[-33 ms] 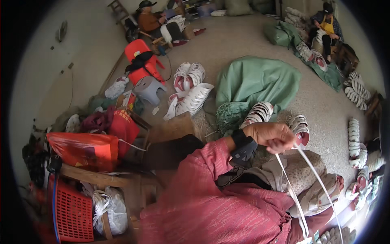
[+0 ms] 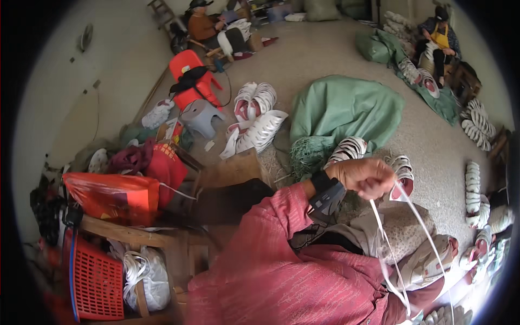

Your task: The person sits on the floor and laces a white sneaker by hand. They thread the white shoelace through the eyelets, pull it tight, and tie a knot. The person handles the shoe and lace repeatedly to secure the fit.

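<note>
**White strap pulled up in a closed fist**

We see one hand (image 2: pixel 364 177) raised at the end of a red-sleeved arm (image 2: pixel 271 233) that crosses from the lower middle, a dark band (image 2: pixel 325 197) around its wrist. From the picture alone we take it for the left hand; the other hand is out of sight. Its fingers (image 2: pixel 379 187) are curled together and clamped on a thin white strap (image 2: pixel 403 238), which runs down from the fist in two strands toward the lower right, where they meet near the edge of the view. Just below the fingers, between the strands and the sleeve, lies a speckled beige piece of cloth (image 2: pixel 401 227) across our lap. Beyond the fingers, just behind the fist, stand stacks of white soles (image 2: pixel 346 149), and farther off a green sack (image 2: pixel 346 108) lies on the floor (image 2: pixel 325 54). Well away to the left of the fingers are an orange bag (image 2: pixel 114 195) and a red basket (image 2: pixel 97 284).
</note>
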